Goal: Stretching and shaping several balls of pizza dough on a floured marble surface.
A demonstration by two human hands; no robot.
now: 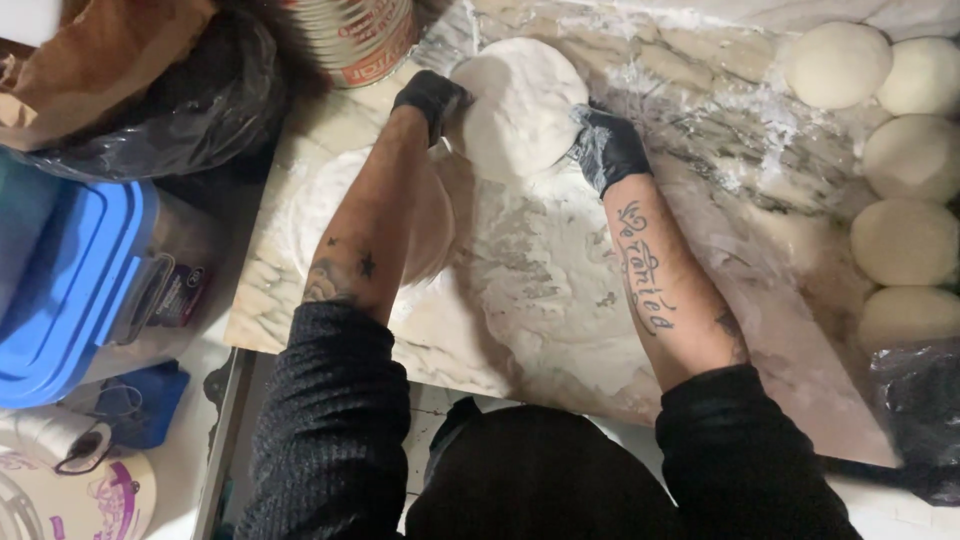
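1. The flattened round of dough (520, 105) lies on the floured marble slab (700, 250), at its far side, squarely between both gloved hands
2. The left hand (432, 100) cups the disc's left edge, fingers curled against the rim; the right hand (606, 148) presses its lower right edge the same way. Neither lifts it; both are half closed around it, touching
3. I'd judge this the shaping step, the disc being turned and stretched flat; the next move seems to call for even pressure at the rim so it doesn't tear
4. A row of dough balls (905, 240) waits at the right, well apart. A blue-lidded tub (70, 290) and a big tin (355, 35) stand off the slab's left
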